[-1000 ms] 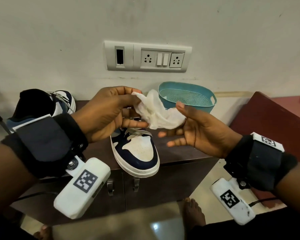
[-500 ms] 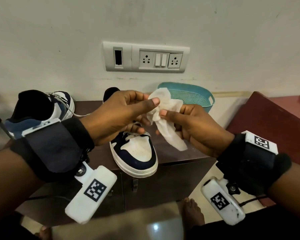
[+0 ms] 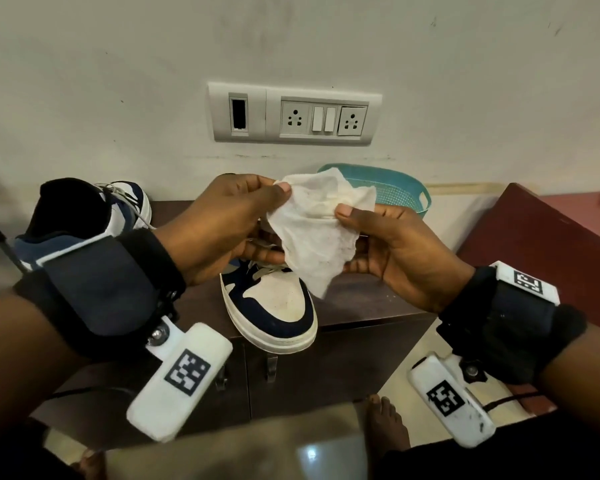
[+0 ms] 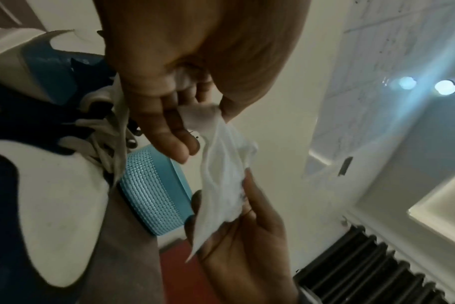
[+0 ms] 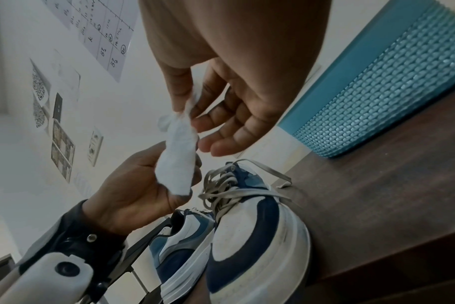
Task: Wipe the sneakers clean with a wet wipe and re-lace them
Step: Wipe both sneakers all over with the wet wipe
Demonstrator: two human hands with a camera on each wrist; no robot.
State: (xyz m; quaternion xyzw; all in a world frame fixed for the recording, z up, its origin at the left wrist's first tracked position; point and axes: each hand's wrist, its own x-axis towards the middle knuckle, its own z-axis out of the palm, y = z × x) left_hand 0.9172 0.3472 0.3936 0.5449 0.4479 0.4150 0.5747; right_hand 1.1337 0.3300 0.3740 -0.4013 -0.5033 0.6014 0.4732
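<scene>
We find the left hand and right hand each pinching the wet wipe, spread between them, presumably to present a cleaner face. Below, one sneaker overhangs the cabinet; its mate sits farther left.

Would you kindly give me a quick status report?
Both hands, left hand and right hand, pinch the wet wipe. It hangs above the near sneaker. Nothing obstructing.
</scene>
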